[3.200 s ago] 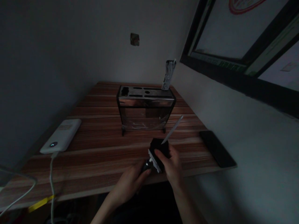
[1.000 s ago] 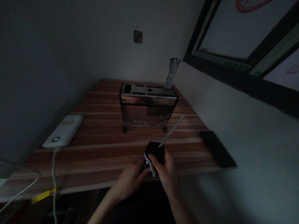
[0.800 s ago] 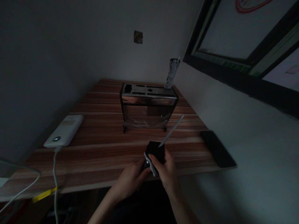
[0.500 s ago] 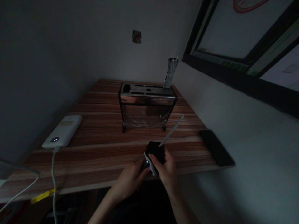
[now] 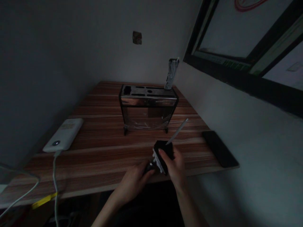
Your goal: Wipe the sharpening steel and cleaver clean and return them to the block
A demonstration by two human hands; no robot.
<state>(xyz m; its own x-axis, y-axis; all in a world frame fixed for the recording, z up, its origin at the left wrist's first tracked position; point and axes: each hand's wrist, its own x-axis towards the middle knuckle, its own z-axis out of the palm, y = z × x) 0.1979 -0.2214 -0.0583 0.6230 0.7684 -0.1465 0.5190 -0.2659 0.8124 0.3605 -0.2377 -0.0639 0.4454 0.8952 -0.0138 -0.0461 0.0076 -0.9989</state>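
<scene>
Wood-grain table (image 5: 101,148) fills the dim corner; left fingers (image 5: 145,172) grip knife (image 5: 177,131), right fingers (image 5: 165,159) clasp black pad (image 5: 163,147).

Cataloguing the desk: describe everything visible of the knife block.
The knife block is a boxy rack: shiny metal top with dark slots and holes, see-through walls, short dark feet. It stands upright on the wooden table, toward its far end. A wrapped item rises at its right rear corner; whether slotted in, I cannot tell.
</scene>
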